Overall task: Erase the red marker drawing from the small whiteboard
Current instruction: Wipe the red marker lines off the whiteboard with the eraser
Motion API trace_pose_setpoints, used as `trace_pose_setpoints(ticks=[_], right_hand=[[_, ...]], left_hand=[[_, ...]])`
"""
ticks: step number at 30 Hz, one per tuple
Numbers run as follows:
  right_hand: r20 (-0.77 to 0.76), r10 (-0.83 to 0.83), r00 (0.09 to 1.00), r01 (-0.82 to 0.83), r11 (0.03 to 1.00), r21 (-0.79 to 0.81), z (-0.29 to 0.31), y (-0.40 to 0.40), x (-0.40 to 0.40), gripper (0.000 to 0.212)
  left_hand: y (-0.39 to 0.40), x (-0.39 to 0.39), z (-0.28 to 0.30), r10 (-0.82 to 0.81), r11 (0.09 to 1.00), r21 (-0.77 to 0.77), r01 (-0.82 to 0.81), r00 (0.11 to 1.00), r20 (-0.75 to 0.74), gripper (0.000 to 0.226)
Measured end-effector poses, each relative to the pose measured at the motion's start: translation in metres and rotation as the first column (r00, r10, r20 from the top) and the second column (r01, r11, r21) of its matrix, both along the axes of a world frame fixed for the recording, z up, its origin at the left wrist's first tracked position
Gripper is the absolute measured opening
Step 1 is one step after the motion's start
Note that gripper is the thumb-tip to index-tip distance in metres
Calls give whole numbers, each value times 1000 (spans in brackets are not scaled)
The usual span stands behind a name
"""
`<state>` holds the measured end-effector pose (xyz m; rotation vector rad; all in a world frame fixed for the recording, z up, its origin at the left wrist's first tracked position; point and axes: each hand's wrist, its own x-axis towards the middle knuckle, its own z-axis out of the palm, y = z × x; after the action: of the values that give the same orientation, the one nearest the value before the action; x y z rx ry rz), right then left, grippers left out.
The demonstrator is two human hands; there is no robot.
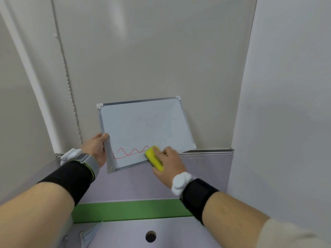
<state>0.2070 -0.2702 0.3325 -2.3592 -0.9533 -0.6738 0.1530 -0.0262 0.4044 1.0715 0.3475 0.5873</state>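
Note:
A small whiteboard (143,129) with a grey metal frame is held up and tilted in front of the wall. A red wavy marker drawing (129,153) runs along its lower left part. My left hand (96,149) grips the board's left edge, thumb on the frame. My right hand (168,163) holds a yellow eraser (154,158) pressed on the board's lower edge, just right of the red line. Faint marks show higher on the board.
A lilac partition panel (206,169) stands below the board, with a green strip (129,210) under it. A grey desk surface with a round cable hole (150,236) lies at the bottom. Grey walls (286,86) close in on all sides.

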Motion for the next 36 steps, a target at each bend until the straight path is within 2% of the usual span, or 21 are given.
trace_pose_setpoints(ticks=[2,4,7,10,12,16,18,22,24,27,29,31,34,36], right_hand=[[28,82,996,-81,996,-26,0,19,-11,68],[44,78,996,-78,997,1,12,15,-4,66],[43,-67,997,64,996,63,32,-17,22,64],[3,-177,984,177,982,59,35,-37,35,68],[-8,-128,992,129,990,53,30,-25,22,69],[58,112,992,-110,993,-40,11,17,-12,66],[94,132,987,-127,990,-62,16,16,-8,66],[54,-79,995,76,995,61,37,-17,20,64],[34,-128,991,126,991,54,38,-21,22,67],[53,21,998,-23,999,25,25,5,-2,66],[90,155,984,-150,987,-61,13,24,-18,66],[126,189,974,-179,980,-90,14,27,-16,65],[108,41,993,-46,998,43,36,6,7,64],[70,-75,995,70,995,71,46,-8,20,65]], left_hand=[[-5,1,0,-10,1000,-4,10,1000,3,38],[-6,0,1,-15,1000,-15,15,1000,12,39],[1,-5,3,-1,1000,-26,1,1000,11,39],[2,-6,3,10,1000,-26,-10,1000,17,38],[-2,-3,3,8,1000,-31,-7,1000,17,37],[-14,3,3,-24,1000,-15,24,999,29,31],[-15,4,4,-30,999,-9,30,999,30,33],[-8,0,4,-12,999,-46,13,999,36,35],[-9,0,5,-13,999,-47,15,999,39,32],[-14,3,4,-32,999,-30,33,999,42,29],[-17,5,3,-40,999,-11,41,998,47,30],[-17,4,4,-49,999,-2,49,998,48,30],[-10,1,4,-44,999,-25,45,998,44,29],[-8,0,5,-36,999,-30,38,999,40,30]])
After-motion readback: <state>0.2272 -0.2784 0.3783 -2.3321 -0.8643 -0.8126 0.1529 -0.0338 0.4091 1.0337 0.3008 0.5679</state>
